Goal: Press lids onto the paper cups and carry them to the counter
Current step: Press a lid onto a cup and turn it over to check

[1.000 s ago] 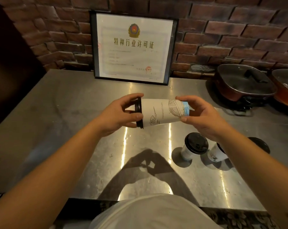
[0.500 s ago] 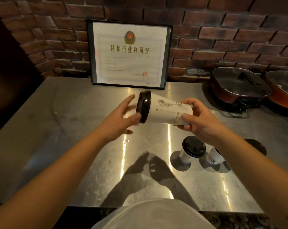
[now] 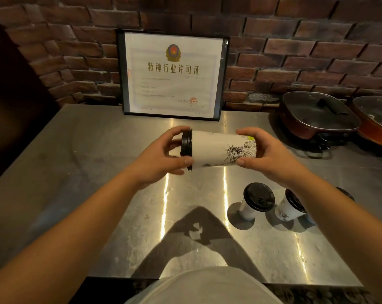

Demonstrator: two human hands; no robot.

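Note:
I hold a white paper cup (image 3: 216,150) sideways above the steel table (image 3: 80,172), its printed drawing facing me. A black lid (image 3: 186,148) sits on its left end. My left hand (image 3: 163,156) wraps fingers and thumb around the lid's rim. My right hand (image 3: 264,152) grips the cup's base end. Two more lidded cups stand upright on the table at lower right: one (image 3: 254,200) in full view, the other (image 3: 290,207) partly hidden by my right forearm. A black round lid or cup top (image 3: 345,194) peeks out behind that forearm.
A framed certificate (image 3: 172,73) leans against the brick wall at the back. Two lidded electric pans (image 3: 317,115) (image 3: 376,119) sit at the back right, with a cord on the table. The table's front edge is near my body.
The cup has been turned about its axis, so the drawing now faces me. My left hand's fingers have closed again around the lid's rim. The camera has tilted slightly.

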